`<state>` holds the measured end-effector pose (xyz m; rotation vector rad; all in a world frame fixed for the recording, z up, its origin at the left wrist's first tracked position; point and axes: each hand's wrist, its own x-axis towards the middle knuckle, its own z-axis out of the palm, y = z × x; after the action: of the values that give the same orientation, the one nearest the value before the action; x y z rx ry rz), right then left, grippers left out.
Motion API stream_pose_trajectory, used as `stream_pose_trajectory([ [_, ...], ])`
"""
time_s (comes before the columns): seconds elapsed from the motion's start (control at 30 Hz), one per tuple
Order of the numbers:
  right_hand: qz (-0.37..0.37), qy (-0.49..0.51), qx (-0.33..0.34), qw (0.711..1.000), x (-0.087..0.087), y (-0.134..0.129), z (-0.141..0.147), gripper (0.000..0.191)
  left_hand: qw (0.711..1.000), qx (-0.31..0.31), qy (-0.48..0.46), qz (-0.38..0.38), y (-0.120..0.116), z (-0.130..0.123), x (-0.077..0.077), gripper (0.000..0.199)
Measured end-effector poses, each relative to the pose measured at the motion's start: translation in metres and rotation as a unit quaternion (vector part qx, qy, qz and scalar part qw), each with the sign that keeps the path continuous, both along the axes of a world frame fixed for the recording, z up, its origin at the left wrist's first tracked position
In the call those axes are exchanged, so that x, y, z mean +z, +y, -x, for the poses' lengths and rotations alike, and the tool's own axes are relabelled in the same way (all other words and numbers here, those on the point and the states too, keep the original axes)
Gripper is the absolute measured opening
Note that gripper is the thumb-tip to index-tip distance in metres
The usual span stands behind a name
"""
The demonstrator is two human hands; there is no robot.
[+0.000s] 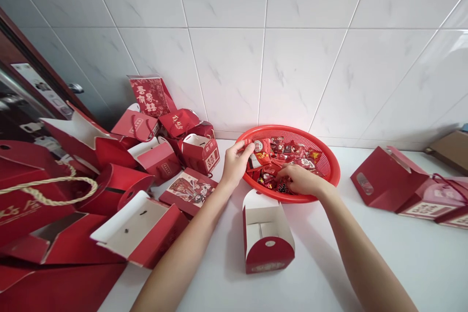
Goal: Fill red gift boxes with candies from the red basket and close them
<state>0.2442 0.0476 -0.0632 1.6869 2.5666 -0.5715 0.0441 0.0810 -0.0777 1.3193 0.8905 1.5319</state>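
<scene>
A red plastic basket [332,175] with a perforated wall stands on the white table and holds many wrapped candies [292,148]. Over its left side, my left hand [236,161] is closed, thumb and fingers pinching a red candy packet [263,150]. My right hand [302,179] reaches down among the candies at the front of the basket. Its fingers are curled and their tips are buried, so what they hold, if anything, is hidden. Just in front of the basket, between my forearms, a small red gift box [269,253] with a white inside stands with its top open.
Several red gift boxes [157,161] crowd the left side, one with a rope handle [73,195]. More red boxes [387,180] stand at the right, with a brown cardboard box [449,151] behind them. A tiled wall [226,73] bounds the table's back.
</scene>
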Motion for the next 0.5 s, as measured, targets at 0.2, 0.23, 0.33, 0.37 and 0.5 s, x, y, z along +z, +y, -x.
stream_pose_trajectory([
  [0.2, 0.023, -0.08, 0.013, 0.996, 0.016, 0.012, 0.014, 0.067, 1.0, 0.001, 0.005, -0.016, 0.006, -0.001, -0.005, 0.027],
  [0.23, 0.02, -0.105, 0.024, 0.994, 0.018, 0.015, 0.017, 0.07, 1.0, 0.003, 0.006, -0.016, 0.006, -0.001, -0.006, 0.026],
  [0.33, -0.001, -0.158, 0.059, 0.986, 0.02, 0.02, 0.028, 0.069, 1.0, 0.001, 0.004, -0.009, 0.007, 0.0, -0.007, 0.027],
  [0.37, -0.009, -0.164, 0.065, 0.984, 0.019, 0.02, 0.033, 0.066, 1.0, -0.002, 0.001, -0.008, 0.006, 0.0, -0.006, 0.027],
  [0.5, -0.039, -0.163, 0.075, 0.983, 0.01, 0.018, 0.042, 0.057, 1.0, -0.003, 0.003, -0.011, 0.005, -0.001, -0.005, 0.028],
])
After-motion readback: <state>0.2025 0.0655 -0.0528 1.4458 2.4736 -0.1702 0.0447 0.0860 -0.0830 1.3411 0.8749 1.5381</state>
